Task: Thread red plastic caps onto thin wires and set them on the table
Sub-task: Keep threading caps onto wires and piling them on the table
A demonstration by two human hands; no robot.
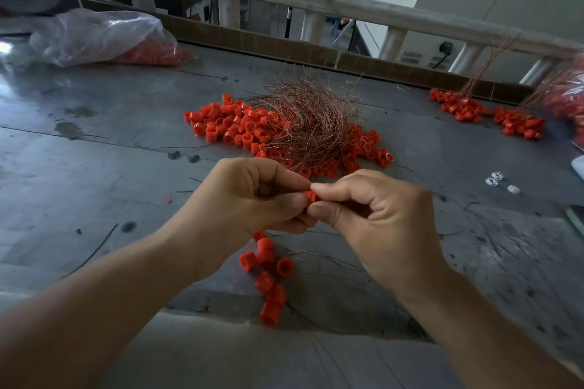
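I log left hand point(252, 196) and right hand point(373, 211) both pinching one red cap point(309, 197) at centre, string of caps point(268, 275) at 6 o'clock, loose caps point(227, 126) and wire bundle point(309, 123) at 12 o'clock on table point(94, 151)

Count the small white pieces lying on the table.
3. Two lie close together, the far piece and the near piece, well right of the cap pile. The third piece lies just right of them. Others may be hidden under the caps.
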